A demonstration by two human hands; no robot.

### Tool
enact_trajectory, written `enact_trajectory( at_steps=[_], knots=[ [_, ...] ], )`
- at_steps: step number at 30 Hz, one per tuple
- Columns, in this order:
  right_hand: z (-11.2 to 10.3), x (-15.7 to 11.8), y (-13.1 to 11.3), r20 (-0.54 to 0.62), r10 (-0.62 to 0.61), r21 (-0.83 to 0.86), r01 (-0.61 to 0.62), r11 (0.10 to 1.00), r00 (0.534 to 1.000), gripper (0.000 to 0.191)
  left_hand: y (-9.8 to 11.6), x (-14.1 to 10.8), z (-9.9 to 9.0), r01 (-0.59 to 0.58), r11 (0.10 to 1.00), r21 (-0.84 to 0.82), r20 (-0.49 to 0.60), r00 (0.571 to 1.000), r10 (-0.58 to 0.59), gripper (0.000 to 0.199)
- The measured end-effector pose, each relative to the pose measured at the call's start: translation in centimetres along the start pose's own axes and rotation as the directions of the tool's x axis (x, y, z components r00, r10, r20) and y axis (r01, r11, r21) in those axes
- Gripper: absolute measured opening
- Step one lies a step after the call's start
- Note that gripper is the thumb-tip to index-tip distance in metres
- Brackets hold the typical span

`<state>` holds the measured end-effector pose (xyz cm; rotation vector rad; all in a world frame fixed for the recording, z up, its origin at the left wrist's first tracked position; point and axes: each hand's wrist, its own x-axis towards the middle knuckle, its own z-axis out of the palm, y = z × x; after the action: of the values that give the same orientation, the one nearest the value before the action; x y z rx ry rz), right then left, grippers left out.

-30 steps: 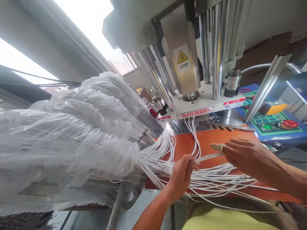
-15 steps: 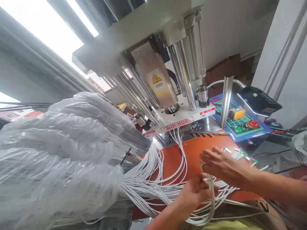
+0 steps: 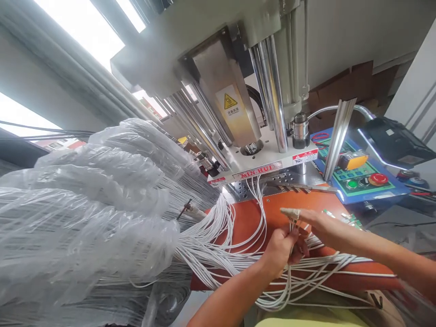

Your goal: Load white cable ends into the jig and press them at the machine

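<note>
White cables [image 3: 221, 261] run across the orange work surface [image 3: 245, 218] and loop down over its front edge. My left hand [image 3: 281, 250] is closed around a small bunch of them, whose ends point upward. Close against it on the right is my right hand [image 3: 306, 227], with a pale covering on one outstretched finger above the cable ends. Its other fingers are bent beside the bunch and partly hidden, so their hold is unclear. Small green-and-white connectors [image 3: 344, 219] lie on the surface beyond my right wrist.
A press machine [image 3: 259, 168] with metal columns stands ahead. Plastic-wrapped cable bundles [image 3: 102, 218] fill the left side. At the right are a blue control panel [image 3: 364, 179] with buttons, an upright metal profile [image 3: 339, 141] and a dark lamp [image 3: 402, 141].
My hands have come together, and my left hand has risen and closed around the cable bunch. The bunch now points upward between them. The camera view has shifted slightly.
</note>
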<state>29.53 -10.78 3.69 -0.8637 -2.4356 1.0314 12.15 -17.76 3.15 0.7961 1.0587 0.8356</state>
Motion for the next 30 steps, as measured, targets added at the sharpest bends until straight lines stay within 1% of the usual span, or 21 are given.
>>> enact_trajectory(
  at_steps=[1,2,3,5,6,7,8,9,10,12,13,15,17,19,22,24,26,28,30],
  knots=[
    [1.0,0.0,-0.2,0.019,-0.022,0.013,0.021,1.000,1.000,0.071,0.0,0.3,0.1,-0.019,1.000,0.004,-0.028,0.999,0.019,0.050],
    [1.8,0.0,-0.2,0.014,-0.054,0.006,0.054,0.999,0.998,0.072,0.0,0.5,0.1,-0.042,0.999,0.007,-0.059,0.997,0.043,0.048],
    [2.2,0.2,0.1,-0.011,-0.082,-0.022,0.082,0.996,0.997,0.074,0.0,0.8,0.1,-0.065,0.998,0.012,-0.091,0.994,0.066,0.045],
    [1.8,1.1,1.8,-0.116,-0.101,-0.136,0.085,0.987,0.988,0.080,0.0,1.2,-0.2,-0.098,0.994,0.043,-0.143,0.984,0.103,0.039],
    [1.2,1.7,3.0,-0.176,-0.092,-0.216,0.053,0.975,0.980,0.080,0.0,1.3,-0.4,-0.110,0.992,0.066,-0.160,0.980,0.119,0.036],
    [0.4,2.3,4.3,-0.235,-0.073,-0.309,-0.003,0.951,0.969,0.076,0.1,1.5,-0.7,-0.120,0.988,0.095,-0.175,0.975,0.136,0.033],
    [-0.5,3.0,5.7,-0.276,-0.047,-0.405,-0.072,0.912,0.960,0.068,0.1,1.6,-1.1,-0.130,0.983,0.130,-0.186,0.971,0.153,0.031],
    [-1.3,3.7,6.9,-0.291,-0.009,-0.498,-0.143,0.856,0.957,0.060,0.3,1.6,-1.4,-0.143,0.975,0.169,-0.197,0.965,0.175,0.030],
    [-2.0,4.2,7.9,-0.282,0.031,-0.576,-0.195,0.794,0.959,0.053,0.5,1.7,-1.7,-0.158,0.965,0.210,-0.207,0.957,0.201,0.029],
    [-3.1,5.0,9.1,-0.211,0.126,-0.678,-0.238,0.695,0.969,0.046,0.9,1.7,-2.2,-0.183,0.940,0.287,-0.230,0.940,0.253,0.027],
    [-3.4,5.3,9.3,-0.171,0.162,-0.704,-0.235,0.670,0.972,0.044,1.2,1.7,-2.3,-0.193,0.926,0.324,-0.242,0.929,0.279,0.026],
    [-3.9,5.6,9.1,-0.121,0.201,-0.725,-0.225,0.651,0.972,0.040,1.6,1.6,-2.5,-0.196,0.896,0.398,-0.270,0.908,0.319,0.025],
    [-4.2,5.7,8.4,-0.113,0.234,-0.716,-0.242,0.655,0.966,0.038,1.8,1.5,-2.5,-0.178,0.863,0.473,-0.299,0.889,0.347,0.023],
    [-4.3,5.6,7.5,-0.092,0.274,-0.685,-0.261,0.681,0.957,0.036,1.7,1.4,-2.5,-0.160,0.830,0.534,-0.303,0.881,0.364,0.022],
    [-4.1,5.4,5.8,-0.004,0.337,-0.587,-0.275,0.761,0.941,0.024,1.3,1.4,-2.6,-0.184,0.760,0.623,-0.236,0.882,0.407,0.022],
    [-3.5,5.2,4.6,0.052,0.356,-0.504,-0.283,0.816,0.933,0.019,1.2,1.4,-2.6,-0.242,0.690,0.682,-0.175,0.862,0.476,0.019],
    [-2.7,4.9,3.3,0.108,0.386,-0.385,-0.319,0.866,0.916,0.016,1.3,1.5,-2.6,-0.290,0.632,0.719,-0.116,0.846,0.520,0.015],
    [-1.9,4.6,2.2,0.188,0.424,-0.207,-0.386,0.899,0.886,0.012,1.4,1.6,-2.7,-0.300,0.605,0.737,-0.074,0.855,0.513,0.014],
    [-1.2,4.3,1.3,0.245,0.442,-0.041,-0.447,0.894,0.863,0.008,1.5,1.9,-2.9,-0.291,0.591,0.752,-0.052,0.868,0.494,0.015]
  ],
)
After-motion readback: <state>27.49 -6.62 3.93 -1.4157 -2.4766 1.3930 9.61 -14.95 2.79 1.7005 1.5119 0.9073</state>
